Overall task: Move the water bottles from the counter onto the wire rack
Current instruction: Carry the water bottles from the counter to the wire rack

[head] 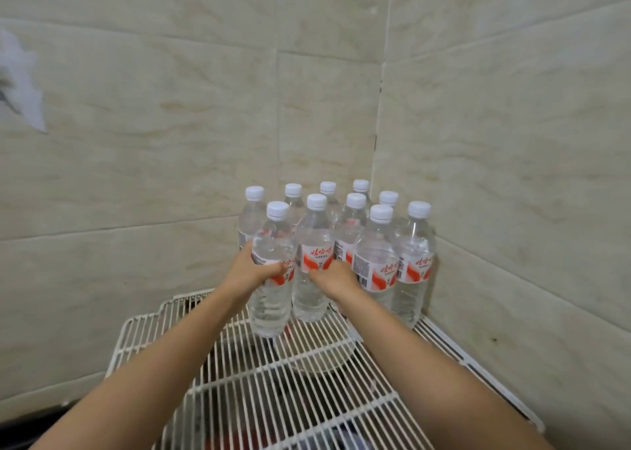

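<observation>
Several clear water bottles with white caps and red-and-white labels stand upright in rows at the far corner of the white wire rack (259, 391). My left hand (246, 272) is wrapped around the front-left bottle (273, 299), whose base rests on the wires. My right hand (336, 279) grips the bottle next to it (312, 244) at its label, and that bottle also stands on the rack. The other bottles (411, 255) crowd close behind and to the right.
Beige tiled walls (170, 142) meet in a corner right behind the bottles. The rack's near half carries no bottles. Dark items and a pale round shape (317, 361) show through the wires below.
</observation>
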`<state>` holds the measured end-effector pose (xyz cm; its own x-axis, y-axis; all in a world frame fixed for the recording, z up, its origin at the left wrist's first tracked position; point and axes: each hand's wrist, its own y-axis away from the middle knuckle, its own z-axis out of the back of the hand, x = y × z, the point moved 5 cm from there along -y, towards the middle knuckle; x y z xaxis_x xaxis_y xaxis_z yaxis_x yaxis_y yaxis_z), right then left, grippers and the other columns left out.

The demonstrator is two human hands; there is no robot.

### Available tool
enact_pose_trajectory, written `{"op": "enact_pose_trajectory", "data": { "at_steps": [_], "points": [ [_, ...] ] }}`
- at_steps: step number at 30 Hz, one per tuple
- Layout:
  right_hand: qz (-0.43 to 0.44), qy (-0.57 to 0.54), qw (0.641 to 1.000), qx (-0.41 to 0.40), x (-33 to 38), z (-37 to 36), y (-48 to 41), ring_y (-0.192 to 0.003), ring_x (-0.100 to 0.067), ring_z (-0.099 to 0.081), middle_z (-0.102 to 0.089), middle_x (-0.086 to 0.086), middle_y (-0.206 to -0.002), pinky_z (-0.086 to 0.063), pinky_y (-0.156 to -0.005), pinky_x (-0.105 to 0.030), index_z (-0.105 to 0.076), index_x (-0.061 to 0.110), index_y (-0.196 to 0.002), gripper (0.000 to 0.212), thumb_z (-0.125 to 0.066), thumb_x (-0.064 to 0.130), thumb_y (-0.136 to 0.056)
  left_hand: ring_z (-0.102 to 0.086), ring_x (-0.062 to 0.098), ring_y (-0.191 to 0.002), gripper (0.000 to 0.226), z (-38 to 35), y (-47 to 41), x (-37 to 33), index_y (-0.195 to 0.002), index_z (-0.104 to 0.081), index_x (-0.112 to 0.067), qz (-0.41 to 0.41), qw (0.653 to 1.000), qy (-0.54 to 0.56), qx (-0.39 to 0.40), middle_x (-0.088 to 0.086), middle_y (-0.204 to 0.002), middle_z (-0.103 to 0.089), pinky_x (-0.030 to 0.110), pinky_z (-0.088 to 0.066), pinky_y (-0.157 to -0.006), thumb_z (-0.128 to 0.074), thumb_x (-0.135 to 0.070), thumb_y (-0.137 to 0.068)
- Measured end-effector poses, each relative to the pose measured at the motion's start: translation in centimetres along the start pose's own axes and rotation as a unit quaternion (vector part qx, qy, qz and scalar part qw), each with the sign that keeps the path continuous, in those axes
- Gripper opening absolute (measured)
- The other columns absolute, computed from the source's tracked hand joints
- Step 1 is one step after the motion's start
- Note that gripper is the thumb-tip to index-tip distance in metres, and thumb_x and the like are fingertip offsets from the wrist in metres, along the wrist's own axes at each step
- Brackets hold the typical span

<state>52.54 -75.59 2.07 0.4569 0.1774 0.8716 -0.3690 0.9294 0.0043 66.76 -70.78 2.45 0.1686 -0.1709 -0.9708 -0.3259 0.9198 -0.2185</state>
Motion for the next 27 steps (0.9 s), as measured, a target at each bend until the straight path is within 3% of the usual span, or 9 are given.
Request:
{"op": "enact_pose_trajectory", "data": {
  "at_steps": [2,5,9,14,16,18,19,22,27],
  "points": [
    [0.008,-0.012,1.0,0.01,-0.7,-0.2,0.6,-0.106,-0.024,-0.059,-0.063,-0.008,-0.113,-0.048,-0.093,-0.036,-0.058,0.011,-0.11,0.023,-0.049,0.018,-0.09,-0.063,0.027,-0.104,0.058,-0.3,0.0,0.1,-0.12,-0.052,-0.01,-0.006,1.0,-0.005,-0.015,0.01,-0.109,-0.067,0.032,-0.051,-0.076,-0.072,0.002,-0.066],
    [0.012,-0.005,0.999,0.03,-2.1,-0.6,1.5,-0.099,-0.024,-0.063,-0.064,-0.012,-0.112,-0.052,-0.091,-0.037,-0.059,0.007,-0.106,0.023,-0.044,0.02,-0.093,-0.061,0.023,-0.103,0.065,-0.7,0.7,0.4,-0.121,-0.047,-0.012,-0.009,0.998,0.016,-0.055,0.002,-0.108,-0.063,0.036,-0.051,-0.083,-0.078,-0.005,-0.064],
    [0.044,-0.044,0.996,0.056,-2.3,-0.5,3.5,-0.107,-0.023,-0.06,-0.063,-0.008,-0.116,-0.05,-0.084,-0.028,-0.057,0.015,-0.11,0.021,-0.046,0.022,-0.093,-0.056,0.026,-0.108,0.072,-0.5,1.4,0.9,-0.126,-0.034,-0.013,0.018,0.994,0.022,-0.108,0.007,-0.117,-0.053,0.042,-0.05,-0.09,-0.076,-0.008,-0.067],
    [0.076,-0.013,0.993,0.091,-1.9,-0.2,5.1,-0.104,-0.027,-0.061,-0.063,-0.013,-0.115,-0.051,-0.083,-0.034,-0.054,0.008,-0.113,0.025,-0.047,0.018,-0.092,-0.053,0.025,-0.112,0.072,-0.6,3.5,0.6,-0.133,-0.032,-0.008,0.054,0.99,-0.067,-0.116,0.011,-0.132,-0.049,0.038,-0.045,-0.094,-0.072,-0.013,-0.073],
    [0.082,0.014,0.992,0.095,-2.3,-0.3,5.2,-0.09,-0.022,-0.062,-0.063,-0.011,-0.104,-0.05,-0.079,-0.034,-0.053,0.006,-0.113,0.026,-0.048,0.019,-0.091,-0.047,0.027,-0.122,0.076,0.1,5.0,0.9,-0.137,-0.029,-0.01,0.074,0.979,-0.137,-0.13,0.011,-0.139,-0.043,0.041,-0.04,-0.101,-0.071,-0.015,-0.075],
    [0.113,0.041,0.987,0.104,-2.2,-0.7,5.5,-0.075,-0.01,-0.056,-0.057,-0.001,-0.092,-0.045,-0.067,-0.023,-0.055,0.009,-0.105,0.019,-0.048,0.02,-0.091,-0.043,0.028,-0.125,0.073,1.3,7.2,1.3,-0.138,-0.03,-0.008,0.093,0.966,-0.174,-0.166,0.016,-0.141,-0.04,0.039,-0.038,-0.102,-0.07,-0.016,-0.077],
    [0.13,0.057,0.984,0.11,-1.9,-1.0,5.9,-0.08,-0.01,-0.057,-0.058,-0.002,-0.096,-0.045,-0.069,-0.022,-0.056,0.012,-0.103,0.017,-0.047,0.019,-0.091,-0.044,0.027,-0.122,0.069,2.1,8.5,1.4,-0.137,-0.032,-0.007,0.1,0.96,-0.18,-0.19,0.019,-0.139,-0.041,0.037,-0.038,-0.1,-0.068,-0.015,-0.079],
    [0.177,0.093,0.969,0.143,-0.7,-2.9,7.4,-0.114,-0.022,-0.054,-0.054,-0.008,-0.129,-0.043,-0.091,-0.029,-0.049,0.007,-0.126,0.037,-0.047,0.021,-0.092,-0.047,0.03,-0.119,0.056,4.8,13.3,1.8,-0.132,-0.039,-0.004,0.119,0.939,-0.203,-0.252,0.021,-0.134,-0.045,0.038,-0.039,-0.099,-0.064,-0.014,-0.083],
    [0.303,0.106,0.915,0.242,2.1,-8.8,12.7,-0.119,-0.02,-0.049,-0.05,-0.009,-0.133,-0.037,-0.098,-0.028,-0.053,0.006,-0.123,0.036,-0.048,0.022,-0.091,-0.047,0.029,-0.121,0.045,9.2,24.7,1.7,-0.128,-0.045,-0.003,0.146,0.879,-0.244,-0.383,0.015,-0.13,-0.05,0.032,-0.037,-0.094,-0.059,-0.014,-0.086]
  ]
}}
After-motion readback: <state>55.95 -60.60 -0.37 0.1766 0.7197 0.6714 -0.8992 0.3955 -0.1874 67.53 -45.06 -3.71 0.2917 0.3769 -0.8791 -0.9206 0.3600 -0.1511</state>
